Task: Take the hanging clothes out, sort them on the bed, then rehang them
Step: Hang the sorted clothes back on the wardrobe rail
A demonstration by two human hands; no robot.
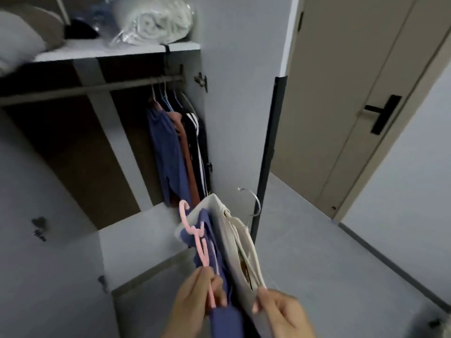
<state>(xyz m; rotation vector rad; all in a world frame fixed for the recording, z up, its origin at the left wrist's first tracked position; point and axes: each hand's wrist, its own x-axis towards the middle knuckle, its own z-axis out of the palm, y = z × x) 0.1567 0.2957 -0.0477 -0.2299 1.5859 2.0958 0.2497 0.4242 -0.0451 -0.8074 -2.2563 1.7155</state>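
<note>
I stand before an open wardrobe. My left hand [195, 296] grips a pink hanger [197, 242] carrying a blue-purple garment [219, 284]. My right hand [280, 311] holds a white hanger with a metal hook [253, 203], and a cream garment [240, 259] hangs on it. Both garments are low in front of me, side by side. On the wardrobe rail [97, 89] several clothes still hang at the right end: a blue one [166, 147], a rust-coloured one [188, 152] and a dark striped one [199, 142].
The wardrobe's grey doors stand open on the left [44, 215] and right [234, 118]. The top shelf [117, 51] holds pillows and bagged white bedding [156, 20]. A beige room door with a black handle [383, 113] is shut on the right. Grey floor [317, 240] stretches beyond.
</note>
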